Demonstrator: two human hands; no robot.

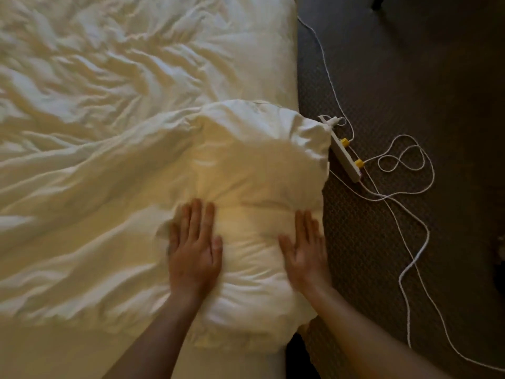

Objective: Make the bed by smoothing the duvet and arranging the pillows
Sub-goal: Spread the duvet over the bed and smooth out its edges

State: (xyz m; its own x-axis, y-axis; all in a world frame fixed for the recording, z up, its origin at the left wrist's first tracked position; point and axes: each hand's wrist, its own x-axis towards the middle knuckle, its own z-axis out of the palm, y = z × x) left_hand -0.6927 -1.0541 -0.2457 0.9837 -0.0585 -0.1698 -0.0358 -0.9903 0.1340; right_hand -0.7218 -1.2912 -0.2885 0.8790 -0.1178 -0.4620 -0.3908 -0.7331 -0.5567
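Note:
A white pillow (257,165) lies at the right edge of the bed, on top of the wrinkled white duvet (90,110). My left hand (195,247) lies flat on the pillow's near left part, fingers straight and together. My right hand (304,248) presses flat on the pillow's near right side, close to the bed's edge, fingers straight. Both hands are a little blurred. The pillow's right corner hangs over the bed's side.
Dark patterned carpet (410,64) runs along the right of the bed. A white power strip (345,154) with yellow plugs lies on it beside the pillow's corner, with white cables (410,258) looping across the floor.

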